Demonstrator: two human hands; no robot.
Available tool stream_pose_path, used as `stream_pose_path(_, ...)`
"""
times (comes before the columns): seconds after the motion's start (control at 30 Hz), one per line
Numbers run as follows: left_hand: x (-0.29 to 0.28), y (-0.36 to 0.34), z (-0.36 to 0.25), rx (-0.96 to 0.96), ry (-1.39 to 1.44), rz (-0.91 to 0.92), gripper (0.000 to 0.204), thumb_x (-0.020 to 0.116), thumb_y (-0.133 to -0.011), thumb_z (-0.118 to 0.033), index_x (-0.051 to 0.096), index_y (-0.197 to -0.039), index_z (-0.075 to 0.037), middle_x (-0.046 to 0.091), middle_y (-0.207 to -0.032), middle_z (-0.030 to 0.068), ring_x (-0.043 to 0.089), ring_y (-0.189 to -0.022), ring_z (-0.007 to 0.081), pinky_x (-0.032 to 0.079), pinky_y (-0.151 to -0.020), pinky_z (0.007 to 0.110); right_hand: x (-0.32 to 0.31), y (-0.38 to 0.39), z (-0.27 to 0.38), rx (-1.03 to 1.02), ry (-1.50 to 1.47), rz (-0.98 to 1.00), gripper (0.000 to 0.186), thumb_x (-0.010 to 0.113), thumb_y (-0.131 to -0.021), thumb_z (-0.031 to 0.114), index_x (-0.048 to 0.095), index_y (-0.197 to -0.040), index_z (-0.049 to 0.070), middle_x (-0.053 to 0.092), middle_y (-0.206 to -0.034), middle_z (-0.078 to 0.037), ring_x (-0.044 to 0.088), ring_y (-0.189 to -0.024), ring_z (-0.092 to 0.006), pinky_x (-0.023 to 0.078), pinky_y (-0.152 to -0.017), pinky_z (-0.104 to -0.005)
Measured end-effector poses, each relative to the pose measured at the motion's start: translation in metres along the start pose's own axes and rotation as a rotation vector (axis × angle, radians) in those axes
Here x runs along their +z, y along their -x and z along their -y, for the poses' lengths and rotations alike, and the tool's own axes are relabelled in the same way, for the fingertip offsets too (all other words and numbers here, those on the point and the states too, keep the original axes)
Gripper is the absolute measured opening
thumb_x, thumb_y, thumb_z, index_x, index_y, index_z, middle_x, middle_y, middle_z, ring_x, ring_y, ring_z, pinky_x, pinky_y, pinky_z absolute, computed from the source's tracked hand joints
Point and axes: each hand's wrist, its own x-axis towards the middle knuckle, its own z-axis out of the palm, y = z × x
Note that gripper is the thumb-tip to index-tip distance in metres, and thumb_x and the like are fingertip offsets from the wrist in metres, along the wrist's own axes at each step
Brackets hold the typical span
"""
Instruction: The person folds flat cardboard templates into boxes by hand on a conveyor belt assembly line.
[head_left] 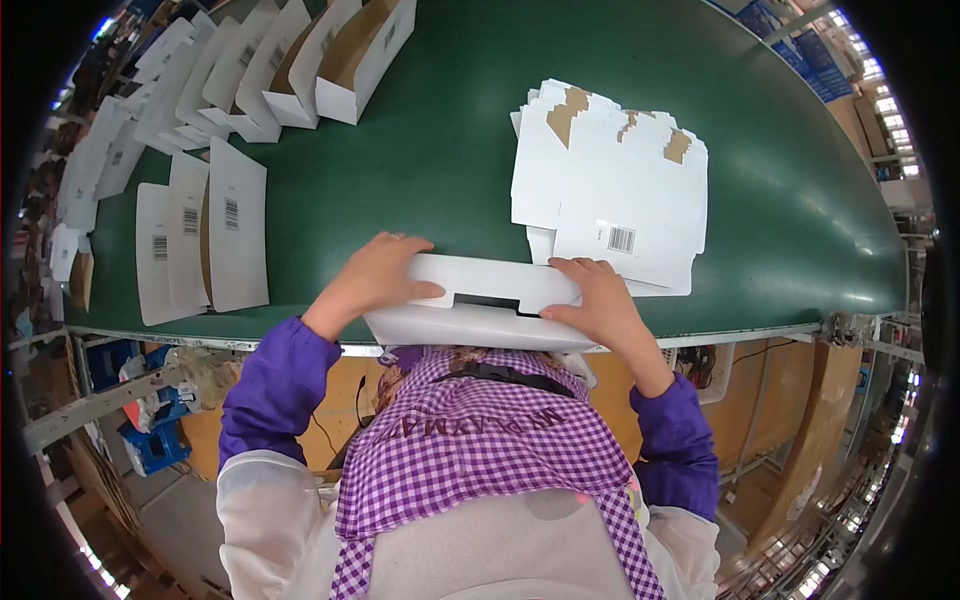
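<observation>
White carton (486,277) sits between left fingers (415,244) and right fingers (574,269).

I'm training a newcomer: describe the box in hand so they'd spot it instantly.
Find the green table, then its near edge, beyond the checked apron. There a white box lies between the left hand and the right hand. Unlike the standing boxes at left and the flat cartons at right, it is held and shows a dark slot.

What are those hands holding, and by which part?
A white, oblong cardboard box, by its ends: left hand at the left, right hand at the right.
</observation>
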Motion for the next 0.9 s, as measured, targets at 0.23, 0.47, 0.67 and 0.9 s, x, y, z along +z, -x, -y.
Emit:
stream_pose_path(0.23, 0.005, -0.010, -0.007, -0.046, -0.136, 0.118, 0.058, 0.072, -0.071, -0.035, 0.057, -0.119, -0.006, 0.058, -0.115, 0.0158, 0.051, -0.110, 0.0303, 0.044, -0.090, 0.036, 0.003, 0.004, -0.005, -0.041, 0.050, -0.064, 0.057, 0.068, -0.074, 0.036, 0.056, -0.123, 0.011, 0.058, -0.112, -0.012, 0.050, -0.108, -0.0306, 0.039, -0.090, -0.0443)
stream_pose_path(0.47, -0.021, 0.002, 0.013, 0.085, 0.200, 0.209, 0.073, 0.074, -0.069, -0.040, 0.049, -0.129, -0.007, 0.050, -0.128, 0.0160, 0.045, -0.120, 0.0296, 0.036, -0.099, 0.039, 0.003, 0.004, -0.007, -0.057, -0.001, -0.019, 0.064, 0.064, -0.077, 0.043, 0.048, -0.130, 0.011, 0.051, -0.124, -0.016, 0.045, -0.116, -0.0327, 0.034, -0.097, -0.0467)
stream_pose_path(0.67, -0.023, 0.026, 0.034, 0.176, 0.476, 0.113, 0.076, 0.070, -0.073, -0.037, 0.040, -0.136, -0.008, 0.045, -0.133, 0.0155, 0.038, -0.125, 0.0266, 0.032, -0.102, 0.039, -0.023, 0.020, 0.018, -0.246, 0.245, 0.137, 0.095, 0.072, -0.060, 0.059, 0.038, -0.138, 0.016, 0.039, -0.134, -0.019, 0.033, -0.126, -0.0388, 0.021, -0.104, -0.0535)
stream_pose_path(0.9, 0.067, 0.037, 0.088, -0.533, 1.411, -0.449, 0.070, 0.050, -0.088, -0.056, 0.040, -0.133, -0.003, 0.053, -0.120, 0.0124, 0.048, -0.112, 0.0218, 0.034, -0.097, 0.039, -0.026, -0.004, -0.009, -0.164, 0.031, 0.010, 0.091, 0.076, -0.060, 0.048, 0.040, -0.137, 0.015, 0.042, -0.129, -0.024, 0.038, -0.121, -0.0393, 0.023, -0.103, -0.0485)
